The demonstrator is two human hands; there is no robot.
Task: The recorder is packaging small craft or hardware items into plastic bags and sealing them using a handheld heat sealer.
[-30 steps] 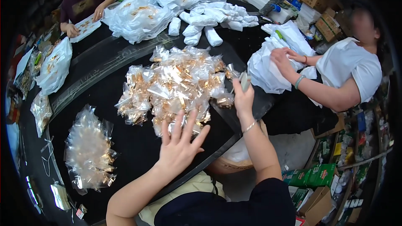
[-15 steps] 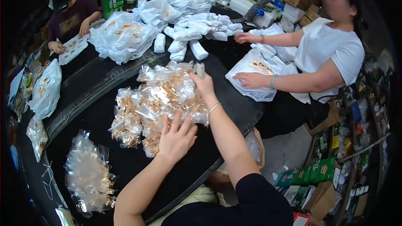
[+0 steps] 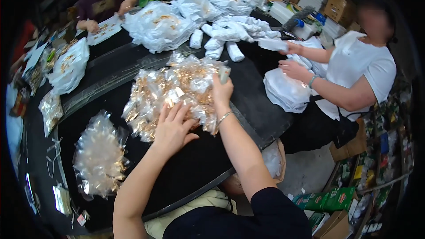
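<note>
A wide heap of small clear plastic packets with gold-coloured pieces inside lies on the black table in front of me. My left hand rests on the heap's near edge, fingers spread and holding nothing. At its right edge, my right hand is closed round a small pale cylindrical object, whose upper end sticks out above the fingers. What exactly this object is does not show. A second, smaller pile of clear packets lies apart at the near left.
White wrapped bundles and white plastic bags with gold pieces cover the table's far side. At the right, a person in a white shirt handles white sheets. Another person works at the far left. Cartons stand lower right.
My view has shifted a little. The loose packets at the heap's left now lie drawn in against the rest. The person at the right has lifted a white sheet.
</note>
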